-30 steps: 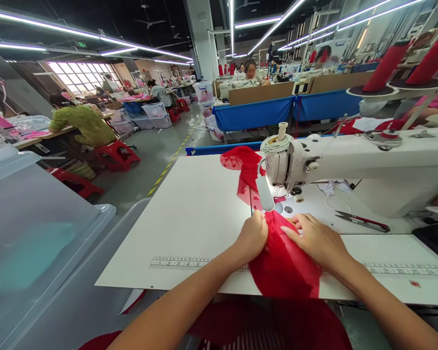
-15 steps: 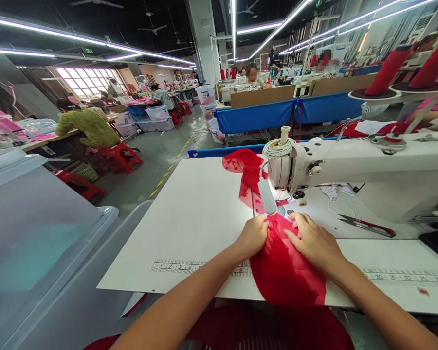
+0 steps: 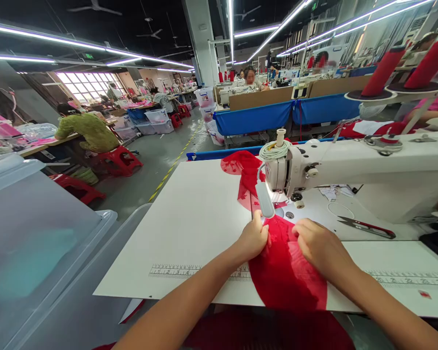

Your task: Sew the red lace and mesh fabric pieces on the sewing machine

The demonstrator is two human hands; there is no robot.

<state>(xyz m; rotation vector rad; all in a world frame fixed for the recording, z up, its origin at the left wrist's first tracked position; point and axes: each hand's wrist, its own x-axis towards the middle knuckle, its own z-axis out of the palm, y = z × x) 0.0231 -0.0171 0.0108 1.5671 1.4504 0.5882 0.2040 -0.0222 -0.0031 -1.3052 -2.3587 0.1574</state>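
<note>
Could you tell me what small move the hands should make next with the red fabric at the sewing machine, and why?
Probably ease the red fabric a little further toward the sewing machine head. The left hand pinches its left edge and the right hand presses on it, both just in front of the head, while much fabric hangs off the table edge, unfed.

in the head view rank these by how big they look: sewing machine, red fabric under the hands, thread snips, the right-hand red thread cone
1. sewing machine, largest by far.
2. red fabric.
3. right-hand red thread cone and thread snips: these look about alike, and the cone stands farther from the camera, so I won't rank them.
</note>
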